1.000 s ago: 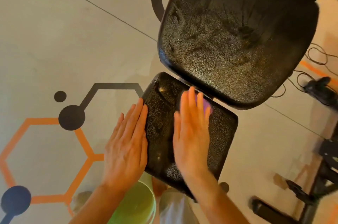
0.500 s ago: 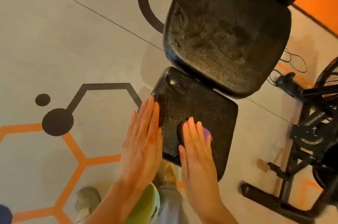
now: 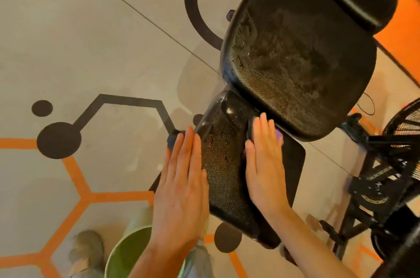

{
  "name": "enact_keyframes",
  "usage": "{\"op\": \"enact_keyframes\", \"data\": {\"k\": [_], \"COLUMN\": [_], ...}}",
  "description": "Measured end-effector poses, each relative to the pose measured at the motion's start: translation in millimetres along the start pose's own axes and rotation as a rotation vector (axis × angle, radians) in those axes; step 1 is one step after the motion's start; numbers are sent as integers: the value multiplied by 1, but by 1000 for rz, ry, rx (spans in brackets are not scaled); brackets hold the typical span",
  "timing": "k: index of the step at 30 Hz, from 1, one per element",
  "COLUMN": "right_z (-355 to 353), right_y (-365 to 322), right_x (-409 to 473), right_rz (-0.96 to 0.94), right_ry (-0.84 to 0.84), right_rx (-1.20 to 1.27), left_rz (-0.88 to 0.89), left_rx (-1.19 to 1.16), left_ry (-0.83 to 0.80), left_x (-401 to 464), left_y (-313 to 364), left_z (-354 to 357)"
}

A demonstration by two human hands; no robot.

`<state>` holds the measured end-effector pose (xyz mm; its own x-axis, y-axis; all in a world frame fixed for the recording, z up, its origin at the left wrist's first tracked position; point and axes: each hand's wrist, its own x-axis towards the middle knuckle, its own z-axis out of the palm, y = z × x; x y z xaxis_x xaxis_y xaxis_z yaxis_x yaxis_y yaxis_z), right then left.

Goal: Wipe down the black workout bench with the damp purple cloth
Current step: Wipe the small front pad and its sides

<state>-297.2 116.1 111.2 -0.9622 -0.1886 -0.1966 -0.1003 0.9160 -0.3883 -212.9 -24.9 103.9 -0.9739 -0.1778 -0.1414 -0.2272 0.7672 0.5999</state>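
Observation:
The black workout bench has a textured seat pad [image 3: 223, 164] near me and a larger, streaked back pad [image 3: 295, 64] beyond it. My right hand [image 3: 264, 159] lies flat on the far part of the seat pad, pressing the purple cloth [image 3: 279, 135], of which only a small corner shows past my fingers. My left hand [image 3: 181, 184] rests flat, fingers together, on the seat pad's left edge and holds nothing.
A green bucket [image 3: 127, 257] stands on the floor under my left forearm. Black exercise equipment [image 3: 381, 177] with a frame and a wheel stands close to the right. The grey floor carries orange and black hexagon markings [image 3: 79, 187]. An orange wall [image 3: 409, 23] rises at the far right.
My right hand has slid the cloth from the near part of the seat pad up to its far end by the back pad. The left hand stays on the left edge.

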Motion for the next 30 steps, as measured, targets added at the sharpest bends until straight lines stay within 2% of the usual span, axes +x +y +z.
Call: {"op": "enact_keyframes", "data": {"k": [4, 9, 11, 14, 16, 20, 22, 26, 28, 30], "right_z": [16, 3, 3, 11, 17, 9, 4, 11, 13, 9], "right_y": [-34, -26, -18, -31, -40, -40, -28, -34, -37, -37], "right_x": [75, -26, -17, 51, 54, -48, -37, 42, 21, -19], "right_rz": [-114, -312, -362, -156, -57, -257, -328, -37, -38, -74], "right_ry": [4, -152, -161, -41, 13, -202, -189, 4, -1, -87], "right_rx": [-3, -41, -73, -47, 19, 44, -5, 5, 33, 56], "left_rz": [-3, -4, -17, -23, -8, -71, -113, -129, -123, -125], "left_rx": [39, 42, 33, 26, 12, -122, -159, -148, -155, -156], "left_ry": [0, -32, -43, -44, -35, 12, 32, 28, 14, -1], "left_x": [1, 0, 0, 2, 1, -8, -16, -20, -18, -19], "left_y": [-2, -2, -2, -2, -2, -5, -6, -5, -6, -7], "left_z": [6, 5, 4, 4, 4, 2, 4, 9, 9, 10]}}
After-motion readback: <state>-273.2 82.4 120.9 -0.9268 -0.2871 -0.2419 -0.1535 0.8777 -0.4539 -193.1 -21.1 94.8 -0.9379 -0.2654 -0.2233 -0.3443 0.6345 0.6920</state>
